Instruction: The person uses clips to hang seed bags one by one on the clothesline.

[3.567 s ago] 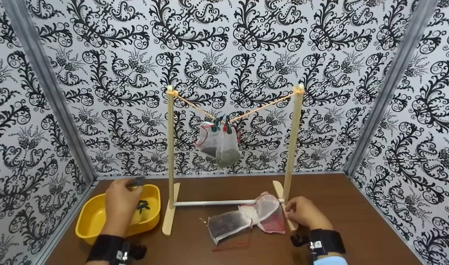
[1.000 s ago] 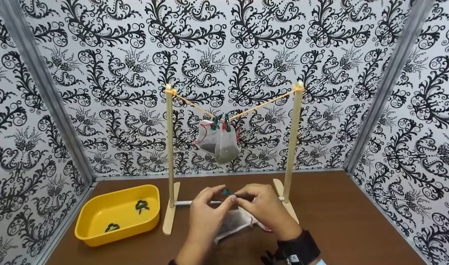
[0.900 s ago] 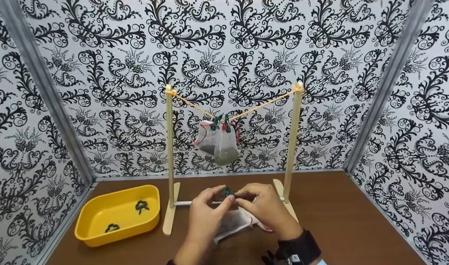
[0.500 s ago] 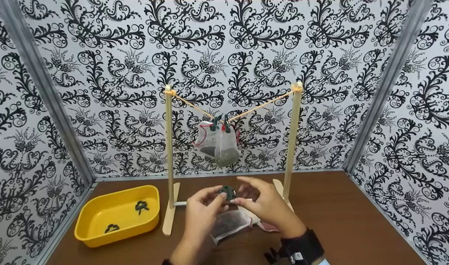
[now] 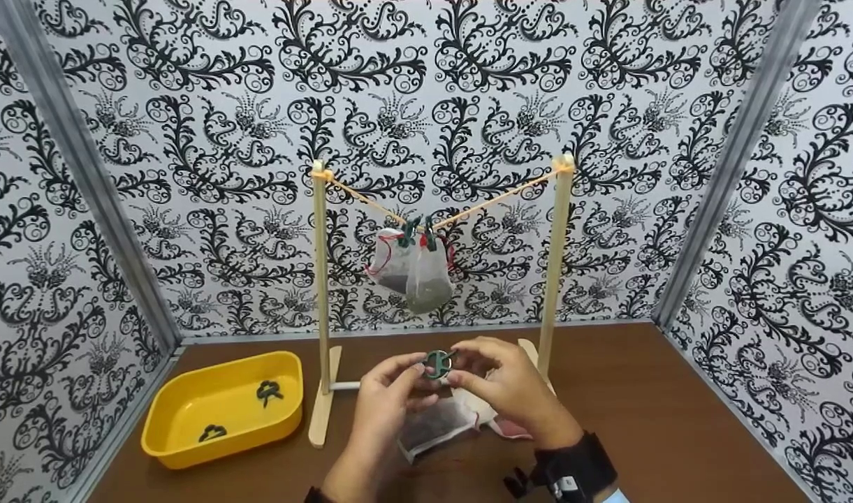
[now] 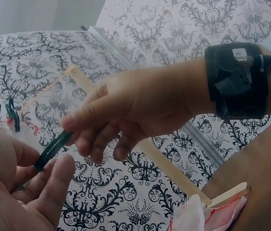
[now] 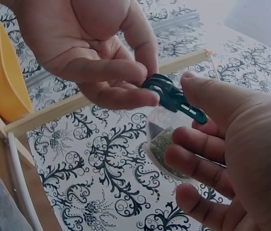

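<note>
A green plastic clothes peg [image 5: 438,365] is held up in front of the drying rack, its rounded side facing the head camera. My left hand [image 5: 388,395] pinches one end between thumb and fingers. At the other end, the thumb and index finger of my right hand [image 5: 508,381] grip the peg, as the right wrist view shows of the green peg [image 7: 176,99]. Below the hands, a white mesh bag with dark filling [image 5: 436,427] lies on the table, beside a pinkish-red mesh bag [image 5: 511,428] partly hidden by the right hand.
From the orange cord [image 5: 506,199] between wooden posts [image 5: 321,279] hang two filled mesh bags [image 5: 429,283], held by green pegs [image 5: 406,236]. On the left, a yellow basin [image 5: 223,454] holds two more pegs [image 5: 267,393]. Patterned walls enclose the brown table [image 5: 650,419].
My left hand has come from over the basin to the middle with a peg, and my right hand has left the rack's foot to meet it. The peg has since been turned.
</note>
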The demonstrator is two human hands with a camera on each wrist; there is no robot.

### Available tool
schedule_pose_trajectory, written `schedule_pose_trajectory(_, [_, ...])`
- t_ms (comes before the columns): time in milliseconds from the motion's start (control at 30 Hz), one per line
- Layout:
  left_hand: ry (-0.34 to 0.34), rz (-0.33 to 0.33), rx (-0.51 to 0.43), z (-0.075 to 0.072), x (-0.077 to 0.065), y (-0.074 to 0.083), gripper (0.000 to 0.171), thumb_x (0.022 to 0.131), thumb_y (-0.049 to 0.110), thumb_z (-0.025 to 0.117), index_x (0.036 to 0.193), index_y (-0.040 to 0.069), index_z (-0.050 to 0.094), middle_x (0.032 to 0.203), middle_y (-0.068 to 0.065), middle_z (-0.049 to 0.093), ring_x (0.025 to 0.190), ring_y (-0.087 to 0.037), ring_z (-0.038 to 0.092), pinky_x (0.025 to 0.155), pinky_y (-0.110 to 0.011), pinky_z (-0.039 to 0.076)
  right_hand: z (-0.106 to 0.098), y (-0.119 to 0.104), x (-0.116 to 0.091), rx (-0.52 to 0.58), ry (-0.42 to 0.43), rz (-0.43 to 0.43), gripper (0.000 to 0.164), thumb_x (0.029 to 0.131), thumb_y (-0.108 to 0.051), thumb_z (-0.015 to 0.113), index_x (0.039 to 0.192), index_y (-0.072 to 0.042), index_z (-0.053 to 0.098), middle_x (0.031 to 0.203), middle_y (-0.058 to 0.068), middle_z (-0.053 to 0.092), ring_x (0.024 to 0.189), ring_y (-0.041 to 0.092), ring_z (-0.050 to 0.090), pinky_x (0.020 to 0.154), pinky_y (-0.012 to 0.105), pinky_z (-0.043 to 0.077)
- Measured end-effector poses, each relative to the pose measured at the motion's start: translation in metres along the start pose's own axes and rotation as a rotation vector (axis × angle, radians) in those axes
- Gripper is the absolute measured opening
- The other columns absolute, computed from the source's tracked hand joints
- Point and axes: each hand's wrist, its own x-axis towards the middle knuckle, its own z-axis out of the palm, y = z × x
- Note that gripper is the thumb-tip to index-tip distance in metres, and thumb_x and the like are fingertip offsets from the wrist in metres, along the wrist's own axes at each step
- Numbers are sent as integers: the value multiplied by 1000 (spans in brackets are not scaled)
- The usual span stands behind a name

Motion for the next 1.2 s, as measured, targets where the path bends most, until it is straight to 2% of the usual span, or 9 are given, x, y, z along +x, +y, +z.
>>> schedule_pose_trajectory(133, [13,-20,40,0,5,-9,27,114,13,63,127,-9,73,96,-3,77,82,-14,77,68,-30,70,-4,1,-1,-48,75,3,30,95,-22,92,121,-8,84,101,1,84,86,7,73,76,26,66])
schedule_pose_trajectory(233, [21,28,183,-1,8,-22,22,110,13,68,117,-7,76,95,-5,76,84,-13,73,67,-28,68,-8,4,-2,-48,122,26,23,94,-19,93,114,-9,86,98,2,85,82,6,72,73,26,65])
schedule_pose_trajectory(367, [-40,227,644,-1,12,-47,7,96,5,81,102,1,81,98,-4,77,91,-15,70,79,-30,64,-12,9,-2,1,160,70,13,93,-12,92,104,-8,86,93,6,84,75,6,70,67,24,63])
schedule_pose_trajectory(500, [-93,432,1171,10,14,-70,22,82,14,95,101,12,85,103,0,74,97,-23,72,82,-40,64,-17,12,-1,30,192,125,5,95,-7,90,97,-7,85,86,6,82,68,5,68,62,21,59])
schedule_pose_trajectory(567, [-120,486,1378,17,17,-78,33,76,24,101,104,17,85,107,0,74,101,-26,72,80,-44,64,-19,12,-1,37,201,151,4,95,-7,89,96,-7,85,84,5,81,67,5,66,61,21,57])
schedule_pose_trajectory(667, [-152,528,1584,26,23,-87,40,71,30,104,105,19,84,109,-2,75,102,-27,72,77,-47,62,-20,13,-1,31,197,169,4,96,-8,88,94,-8,85,82,3,80,66,6,66,60,20,56])
schedule_pose_trajectory(900, [-118,540,1737,34,32,-102,16,78,17,95,90,17,84,100,-2,77,94,-26,70,70,-45,61,-22,13,-1,33,182,173,7,98,-11,88,93,-7,84,83,4,78,67,10,68,60,21,56])
schedule_pose_trajectory(1033, [-52,586,1734,31,31,-102,7,83,16,90,81,18,83,89,-1,76,84,-24,70,62,-43,62,-25,14,-1,30,184,163,8,99,-11,86,93,-7,84,84,3,78,67,9,68,60,21,56])
schedule_pose_trajectory(1200, [85,638,1619,20,29,-91,19,89,18,86,74,15,76,79,0,71,75,-25,72,57,-43,61,-28,16,-2,38,188,148,7,100,-11,85,95,-6,85,84,5,80,66,7,70,61,22,59])
